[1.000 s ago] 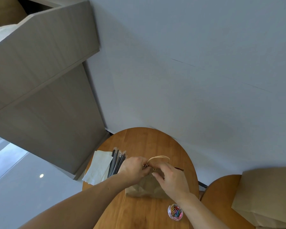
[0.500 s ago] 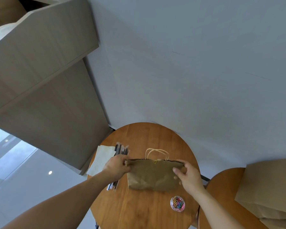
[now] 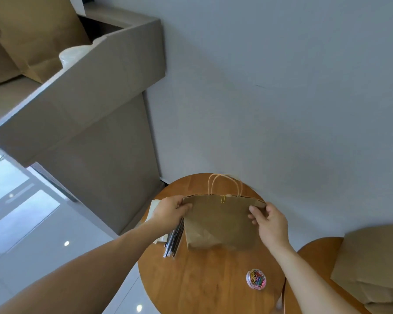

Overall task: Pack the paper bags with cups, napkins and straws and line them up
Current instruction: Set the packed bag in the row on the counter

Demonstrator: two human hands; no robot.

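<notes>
In the head view, a brown paper bag [image 3: 220, 225] is held upright over the round wooden table [image 3: 202, 288], its top edge closed with a yellow paper clip [image 3: 223, 198] and its twisted handles [image 3: 225, 184] standing up. The bag's upper left corner is pinched by the left hand [image 3: 168, 211] and its upper right corner by the right hand [image 3: 270, 220]. Wrapped straws [image 3: 175, 241] and white napkins [image 3: 153, 209] are partly hidden under the left wrist. A clear tub of coloured paper clips [image 3: 256, 279] is seen near the table's front edge. More paper bags [image 3: 372, 264] are stacked on a second table [image 3: 315, 250] to the right.
</notes>
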